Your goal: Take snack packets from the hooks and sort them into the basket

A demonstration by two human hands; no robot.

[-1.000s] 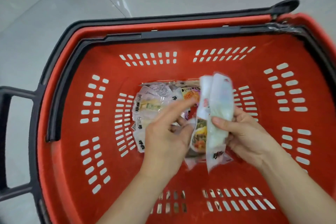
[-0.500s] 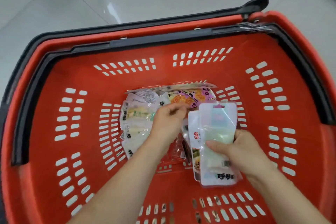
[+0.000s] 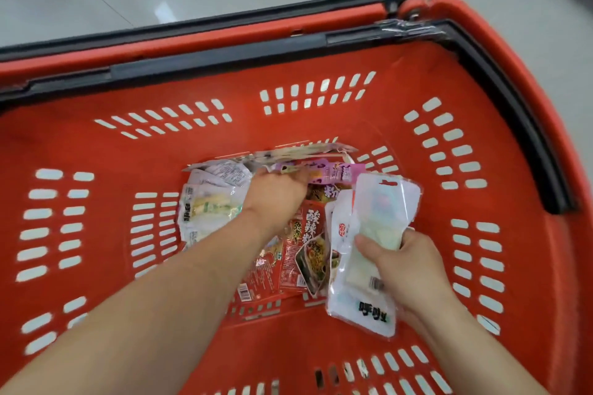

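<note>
Both hands are down in the red basket (image 3: 224, 106), well apart. The right hand (image 3: 407, 266) clamps white packets (image 3: 382, 212) between thumb and fingers; the left hand (image 3: 276, 199) curls onto a purple packet (image 3: 337, 171), though I can't tell if it grips. Red packets (image 3: 305, 250) lie between the hands, on the basket's floor.

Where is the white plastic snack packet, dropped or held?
Held: the right hand grips the white plastic snack packet, thumb across its front, inside the red plastic basket.
</note>
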